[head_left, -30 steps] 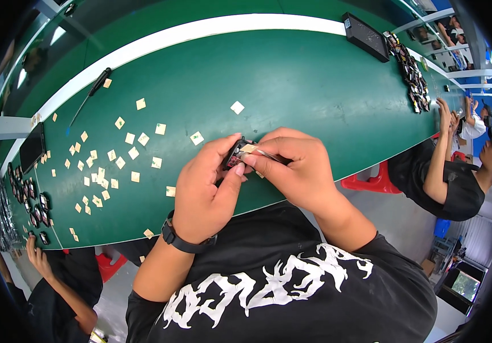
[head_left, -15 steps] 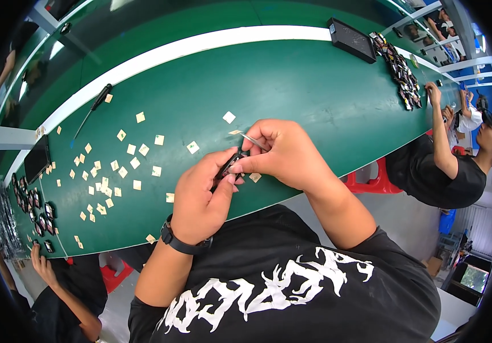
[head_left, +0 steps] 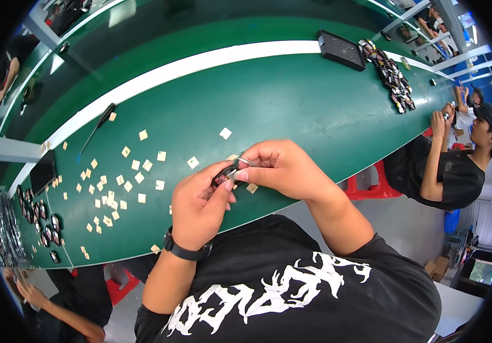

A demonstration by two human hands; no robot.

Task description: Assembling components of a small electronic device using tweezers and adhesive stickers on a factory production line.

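- Holds a small black device [head_left: 221,178] near the centre of the frame, tilted, with reddish marks showing on one face.
- Closes the left hand [head_left: 196,206] on that device, with thumb and fingers pressed to it.
- Pinches a slim metal tool [head_left: 247,162] between thumb and fingers of the right hand [head_left: 277,171], touching or nearly touching the device; cannot tell which.
- Shows a cream square [head_left: 232,157] beside the tool's tip; cannot tell whether gripped by it.
- Wears a black watch [head_left: 183,247] on the left wrist.
- Works above a green counter [head_left: 292,97], with loose squares [head_left: 142,198] scattered across the left half of the frame.
- Includes a black-handled screwdriver [head_left: 107,114] at the upper left, lying slantwise near one square.
- Has more black devices [head_left: 56,222] grouped at the far left, near a dark panel [head_left: 43,174].
- Carries a black tray [head_left: 340,50] at the upper right, just beside a long heap of dark pieces [head_left: 392,80].
- Seats a co-worker in a black cap [head_left: 489,119] at the right edge, near a red stool [head_left: 372,183].
- Reveals another person's hand [head_left: 32,294] at the lower left.
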